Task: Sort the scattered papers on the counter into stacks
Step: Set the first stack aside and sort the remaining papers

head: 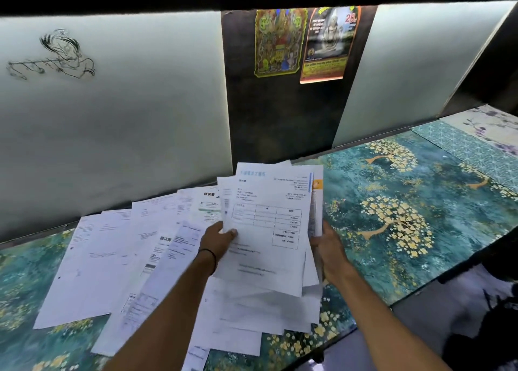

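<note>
Both hands are holding a bundle of papers [269, 224] above the counter [392, 202]. The left hand [217, 240] is pinching its left edge, thumb pressing on the top sheet; the right hand [329, 248] is closing around the right edge, fingers hidden behind. The top sheet is showing a printed table, its writing too blurred to read. More loose sheets [112, 258] are lying spread left of and beneath the grip.

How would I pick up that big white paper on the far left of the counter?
Take the paper by its near left corner, coming from the left. That corner and the left edge lie bare on the counter, while its right side seems tucked under the other sheets. It lies flat, so probably slide a fingertip under the corner first, then pinch.
</note>
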